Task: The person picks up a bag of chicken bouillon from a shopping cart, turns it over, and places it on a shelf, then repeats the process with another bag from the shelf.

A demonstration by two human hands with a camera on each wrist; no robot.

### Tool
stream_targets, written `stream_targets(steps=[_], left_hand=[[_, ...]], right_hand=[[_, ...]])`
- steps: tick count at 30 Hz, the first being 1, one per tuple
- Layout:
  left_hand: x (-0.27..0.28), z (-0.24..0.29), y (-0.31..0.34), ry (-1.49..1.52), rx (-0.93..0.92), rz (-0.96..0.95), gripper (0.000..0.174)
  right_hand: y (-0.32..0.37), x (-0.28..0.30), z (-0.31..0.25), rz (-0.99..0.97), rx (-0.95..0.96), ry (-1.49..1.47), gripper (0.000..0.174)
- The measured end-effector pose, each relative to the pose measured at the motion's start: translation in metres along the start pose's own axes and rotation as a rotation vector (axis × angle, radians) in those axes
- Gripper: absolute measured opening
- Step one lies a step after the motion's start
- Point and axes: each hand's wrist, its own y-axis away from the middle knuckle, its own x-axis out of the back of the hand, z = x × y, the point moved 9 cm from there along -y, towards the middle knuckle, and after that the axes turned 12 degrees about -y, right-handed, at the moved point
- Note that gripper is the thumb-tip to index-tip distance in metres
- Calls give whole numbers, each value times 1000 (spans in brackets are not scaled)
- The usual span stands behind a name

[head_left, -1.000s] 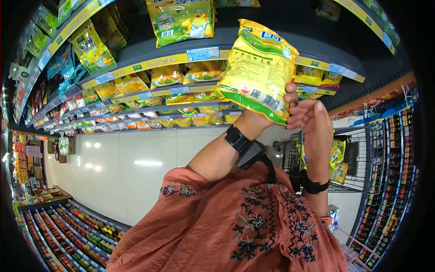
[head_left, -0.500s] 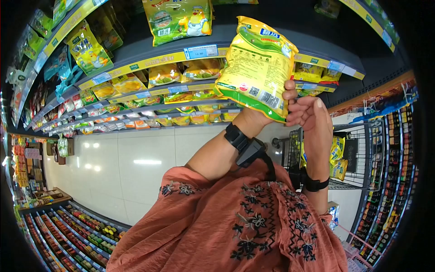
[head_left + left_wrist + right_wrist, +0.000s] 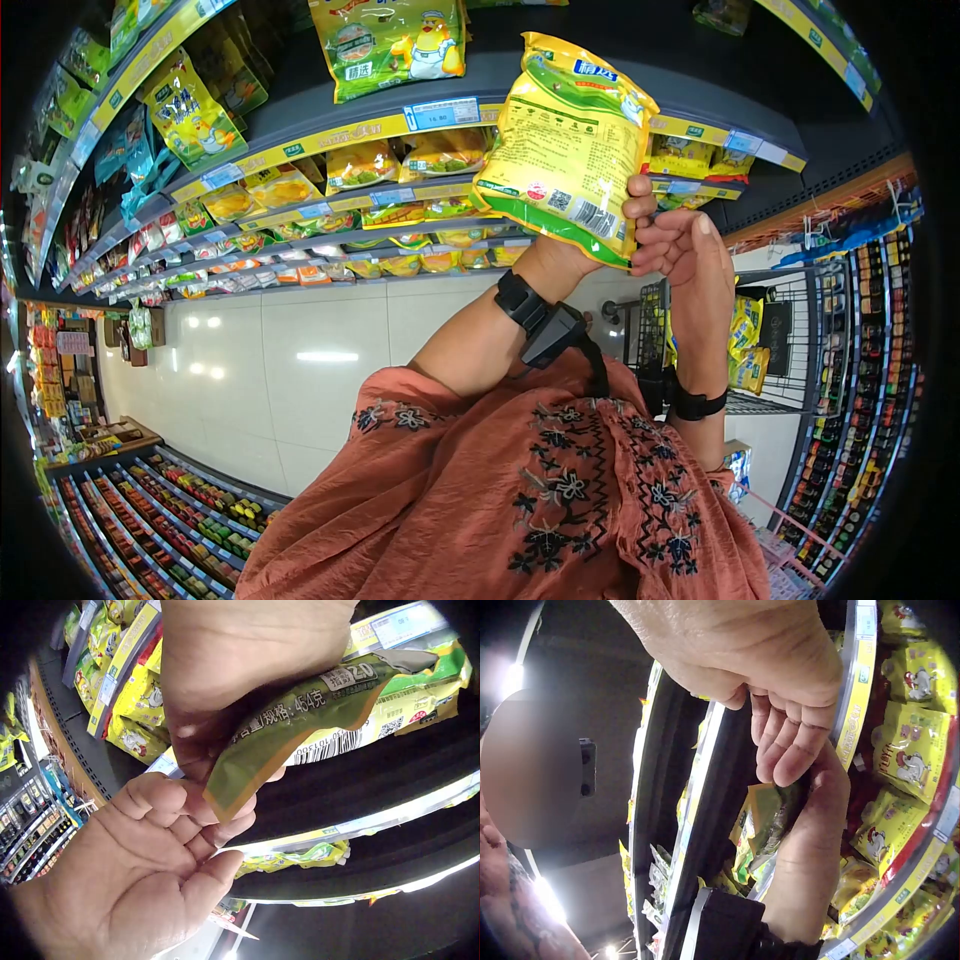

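A yellow and green bag (image 3: pixel 575 150) is held up before the shelves, its printed back towards the head view. Behind it lies the palm of my left hand (image 3: pixel 570 262), fingers curled round the right edge. The left wrist view has my left hand (image 3: pixel 255 652) over the bag (image 3: pixel 300 724), whose corner points down. My right hand (image 3: pixel 697 270) is beside the lower right corner, palm up with fingers loosely bent and thumb apart. These fingers meet the corner area in the left wrist view; whether they press it, I cannot tell.
Shelves with a yellow edge strip (image 3: pixel 350 137) curve across the front; a green and yellow duck bag (image 3: pixel 392 50) stands on the upper one. At the right is a wire cart (image 3: pixel 790 390) holding yellow bags (image 3: pixel 748 370). Pale floor tiles (image 3: pixel 325 400) lie at the left.
The held bag has shifted very slightly up and left in the head view, along with the shelf goods. Both hands keep the same pose.
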Motion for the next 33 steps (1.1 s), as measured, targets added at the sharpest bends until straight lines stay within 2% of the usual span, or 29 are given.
stream_targets(steps=[17,20,23,29,33], left_hand=[[6,-1,1,33,31,43,58],[10,-3,1,75,48,-110,53],[8,-3,2,84,45,-110,52],[17,-3,2,-5,59,-121,45],[-5,24,5,-299,-28,63,42]], right_hand=[[-1,0,5,-10,-15,3,44],[-1,2,5,-2,-15,2,44],[-1,0,5,8,-22,6,44],[3,1,6,-6,-44,-14,43],[-4,-4,-10,-29,-28,-3,43]])
